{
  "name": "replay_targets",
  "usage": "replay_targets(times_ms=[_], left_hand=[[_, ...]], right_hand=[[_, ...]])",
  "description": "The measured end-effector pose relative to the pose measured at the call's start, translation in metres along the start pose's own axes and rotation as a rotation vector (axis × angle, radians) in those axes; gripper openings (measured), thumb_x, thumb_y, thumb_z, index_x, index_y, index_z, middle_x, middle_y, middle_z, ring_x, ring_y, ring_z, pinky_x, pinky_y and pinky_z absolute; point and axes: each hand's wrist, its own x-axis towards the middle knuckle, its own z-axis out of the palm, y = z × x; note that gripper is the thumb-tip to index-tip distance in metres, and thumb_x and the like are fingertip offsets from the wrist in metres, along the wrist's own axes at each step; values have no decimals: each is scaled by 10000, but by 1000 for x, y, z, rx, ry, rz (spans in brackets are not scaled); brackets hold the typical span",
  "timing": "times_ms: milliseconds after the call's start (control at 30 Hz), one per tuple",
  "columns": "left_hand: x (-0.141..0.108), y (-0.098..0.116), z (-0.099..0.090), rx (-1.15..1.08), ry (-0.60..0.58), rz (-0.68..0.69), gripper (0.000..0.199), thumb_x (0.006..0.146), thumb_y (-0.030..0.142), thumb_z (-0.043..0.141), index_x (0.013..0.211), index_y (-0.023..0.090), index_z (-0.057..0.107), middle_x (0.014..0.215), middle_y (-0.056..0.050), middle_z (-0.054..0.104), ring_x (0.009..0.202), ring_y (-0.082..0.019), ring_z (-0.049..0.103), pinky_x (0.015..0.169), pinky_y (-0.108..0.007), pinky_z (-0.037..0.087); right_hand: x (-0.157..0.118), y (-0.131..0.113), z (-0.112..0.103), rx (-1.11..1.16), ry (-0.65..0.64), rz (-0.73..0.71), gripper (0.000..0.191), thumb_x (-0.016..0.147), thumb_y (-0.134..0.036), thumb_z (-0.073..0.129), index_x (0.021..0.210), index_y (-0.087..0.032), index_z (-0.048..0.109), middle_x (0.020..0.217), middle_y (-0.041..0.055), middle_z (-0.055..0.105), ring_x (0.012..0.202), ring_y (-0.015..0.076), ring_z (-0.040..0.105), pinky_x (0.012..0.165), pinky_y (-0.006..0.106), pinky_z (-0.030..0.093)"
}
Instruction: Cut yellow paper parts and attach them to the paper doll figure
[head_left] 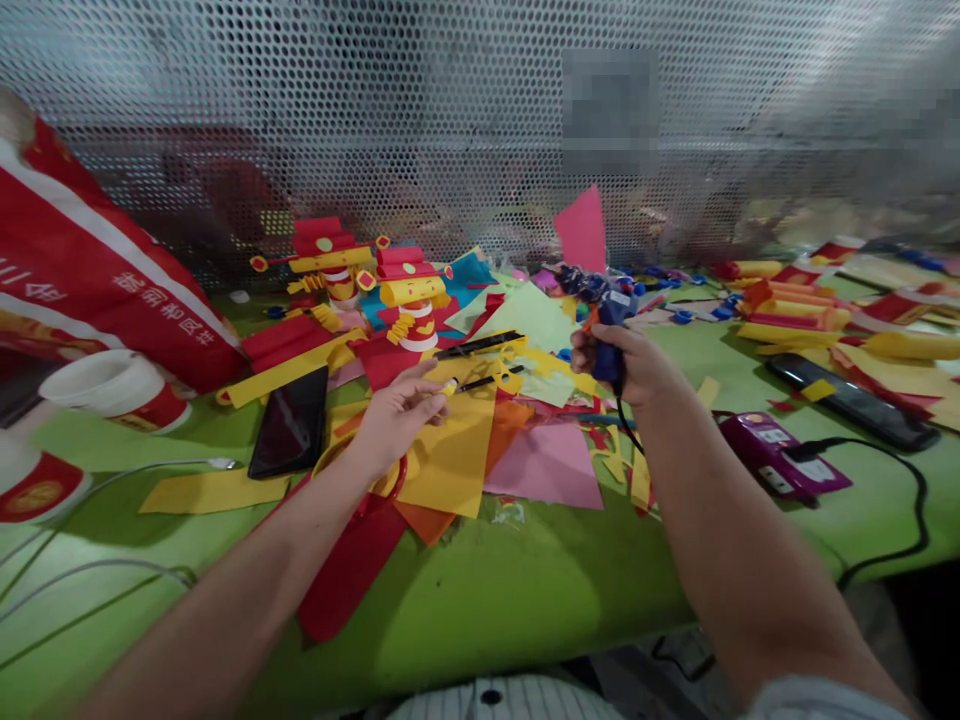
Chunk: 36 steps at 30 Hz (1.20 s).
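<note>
My right hand (pixel 634 365) is wrapped round the handle of a dark blue glue gun (pixel 611 310), its black cord hanging down past the wrist. Over the paper scraps, my left hand (pixel 401 415) pinches a small yellow paper piece (pixel 450 387) between thumb and fingertips. The two hands are apart. Beneath them lie a yellow paper sheet (pixel 450 465), a pink sheet (pixel 551 460) and a black pen-like stick (pixel 480 381). Just beyond my left hand stands a paper-cup figure (pixel 412 295) with a red and yellow hat; a similar figure (pixel 334 265) is behind it.
On the left are a black phone (pixel 289 425), a white-and-red paper cup (pixel 124 390), a white cable (pixel 165 467) and a large red bag (pixel 127 260). To the right are a purple power socket (pixel 784 455) and a long black device (pixel 855 400). Perforated metal (pixel 465 110) closes off the back.
</note>
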Motion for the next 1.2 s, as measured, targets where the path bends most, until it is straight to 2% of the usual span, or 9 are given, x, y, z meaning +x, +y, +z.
replay_targets(times_ms=[267,433,567,633,700,833,900,1000,1200], left_hand=[[2,-3,-1,-158,-58,43,297,603,428,733,745,180,649,1257,-99,555,915,-199,630,756,-339,515],[11,-2,-10,39,-88,211,196,683,384,682,708,193,642,1324,-103,498,1119,-233,529,933,-403,407],[19,0,-20,231,-97,317,199,666,386,701,649,196,644,1191,-109,587,1145,-259,495,987,-429,351],[19,0,-21,187,-90,311,205,643,384,723,638,193,650,1137,-102,610,1170,-267,474,969,-420,372],[16,1,-18,42,-113,216,217,628,384,735,632,182,655,1160,-98,598,1140,-265,501,860,-378,457],[3,3,-2,-267,-153,-19,217,572,347,778,643,174,668,1129,-65,623,771,-149,635,645,-282,513],[-1,5,7,-373,-89,-70,214,537,305,802,647,174,674,1090,-38,644,666,-100,635,663,-270,516],[-4,7,15,-515,4,-122,207,498,255,822,610,173,669,956,-5,683,770,-120,657,702,-231,511],[-4,8,19,-675,46,-168,216,452,211,839,557,179,654,651,37,675,846,-112,649,733,-172,499]], right_hand=[[-26,3,56,111,-410,289,154,691,-343,481,680,-223,385,542,-68,368,373,70,312,347,219,323],[-35,11,72,205,-594,413,167,734,-354,435,668,-230,345,486,-87,342,313,63,292,298,196,293],[-40,16,78,223,-737,392,286,675,-447,551,660,-222,375,456,-95,388,278,64,340,282,205,329],[-39,19,81,239,-686,346,310,632,-439,617,640,-205,415,459,-82,437,289,68,395,301,210,362],[-38,22,83,219,-507,271,297,614,-395,663,611,-185,453,482,-62,494,328,74,462,337,211,399],[-34,28,88,118,-242,133,277,603,-352,699,578,-170,492,475,-46,527,357,82,502,360,210,405],[-35,29,91,90,-217,109,279,596,-359,700,574,-172,494,456,-47,521,349,83,499,351,206,389],[-39,28,96,71,-207,108,293,567,-370,713,570,-174,495,447,-49,519,341,82,494,347,208,389],[-46,26,103,108,-222,133,328,527,-390,744,568,-170,504,464,-55,522,338,84,497,343,216,407]])
